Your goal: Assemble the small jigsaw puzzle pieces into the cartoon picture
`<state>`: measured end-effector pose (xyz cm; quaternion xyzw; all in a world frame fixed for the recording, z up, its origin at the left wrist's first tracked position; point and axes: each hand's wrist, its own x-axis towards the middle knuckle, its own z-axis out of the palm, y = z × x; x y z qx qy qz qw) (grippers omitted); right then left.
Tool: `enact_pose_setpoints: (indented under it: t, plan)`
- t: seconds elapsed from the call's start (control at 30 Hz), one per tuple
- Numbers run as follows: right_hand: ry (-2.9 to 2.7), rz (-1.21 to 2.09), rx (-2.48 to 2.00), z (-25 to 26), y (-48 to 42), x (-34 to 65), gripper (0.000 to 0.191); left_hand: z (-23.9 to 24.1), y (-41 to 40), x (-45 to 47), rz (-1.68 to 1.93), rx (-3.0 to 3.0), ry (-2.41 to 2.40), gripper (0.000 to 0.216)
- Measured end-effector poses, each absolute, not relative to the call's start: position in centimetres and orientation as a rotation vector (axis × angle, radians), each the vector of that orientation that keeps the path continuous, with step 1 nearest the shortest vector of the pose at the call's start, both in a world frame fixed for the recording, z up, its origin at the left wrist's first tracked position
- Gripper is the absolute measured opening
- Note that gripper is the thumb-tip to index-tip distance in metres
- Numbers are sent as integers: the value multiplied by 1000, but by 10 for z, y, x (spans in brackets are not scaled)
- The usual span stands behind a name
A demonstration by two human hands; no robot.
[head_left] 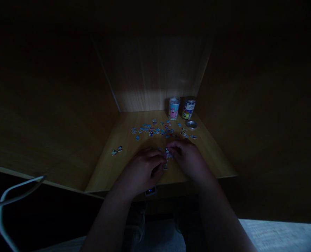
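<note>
Both my hands meet near the front edge of a wooden desk (113,168) in dim light. My left hand (142,169) has its fingers curled and pinched onto small jigsaw pieces (167,154) held between the two hands. Fingers of my right hand (187,155) are closed on the same cluster of pieces from the right. Several loose puzzle pieces (155,130) lie scattered farther back on the desk, and one small joined bit (117,151) sits apart at the left.
Two printed cans (174,108) (188,107) stand at the back right, with a round metal lid (191,124) lying before them. Wooden panels wall the desk at left, right and back. A white cable (5,199) loops at lower left.
</note>
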<state>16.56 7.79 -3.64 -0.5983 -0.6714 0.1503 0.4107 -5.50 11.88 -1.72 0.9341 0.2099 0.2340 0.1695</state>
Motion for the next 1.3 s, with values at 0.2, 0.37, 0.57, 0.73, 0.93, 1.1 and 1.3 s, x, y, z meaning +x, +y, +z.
enact_pose_setpoints:
  t: [0.2, 0.37, 0.57, 0.73, 0.93, 1.1, 1.3]
  plan:
    - [-1720, 305, -1514, -38, 79, 165, 16, -17, 119, -55, 649, 2640, 595, 20]
    - [-1728, 316, -1499, -37, 80, 163, 17, -18, 119, -55, 655, 2644, 592, 19]
    - [-1761, 267, -1517, -39, 81, 164, 16, -20, 121, -56, 680, 2643, 565, 20]
    - [-1759, 265, -1481, -37, 80, 164, 18, -20, 121, -56, 674, 2644, 561, 18]
    - [-1512, 169, -1530, -34, 72, 170, 26, -20, 121, -56, 687, 2653, 555, 19]
    - [-1576, 152, -1603, -34, 70, 169, 30, -19, 120, -56, 687, 2645, 560, 20]
    - [-1553, 76, -1618, -32, 68, 167, 30, -20, 120, -57, 666, 2647, 578, 20]
